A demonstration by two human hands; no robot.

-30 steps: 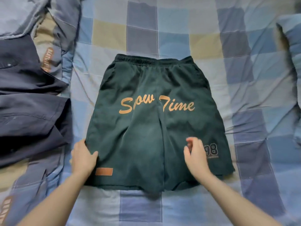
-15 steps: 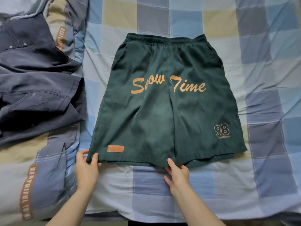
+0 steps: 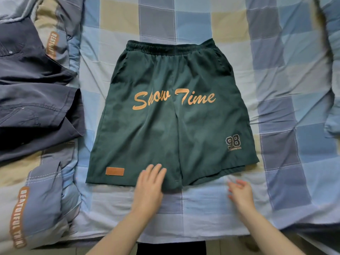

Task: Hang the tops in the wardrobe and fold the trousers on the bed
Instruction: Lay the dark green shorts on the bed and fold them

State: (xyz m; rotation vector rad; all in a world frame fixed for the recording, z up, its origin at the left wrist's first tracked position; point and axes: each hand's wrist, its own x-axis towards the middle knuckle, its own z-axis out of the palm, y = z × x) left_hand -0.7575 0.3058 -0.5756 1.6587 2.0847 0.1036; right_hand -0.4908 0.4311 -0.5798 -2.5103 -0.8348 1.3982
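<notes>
Dark green shorts (image 3: 171, 124) with orange "Show Time" lettering and a "98" mark lie spread flat on the checked bed sheet (image 3: 287, 89), waistband away from me. My left hand (image 3: 150, 188) rests flat, fingers together, on the hem near the crotch of the shorts. My right hand (image 3: 240, 195) hovers over the sheet just below the right leg's hem, fingers loosely spread and holding nothing.
A dark navy garment (image 3: 35, 107) lies crumpled at the left, on a padded quilt (image 3: 36, 208) with orange lettering. A pillow (image 3: 333, 70) sits at the right edge. The bed's near edge and floor (image 3: 230, 248) show at the bottom.
Both hands let go of the left leg's hem and shifted right. The left hand now lies on the middle hem; the right hand is off the shorts, over the sheet.
</notes>
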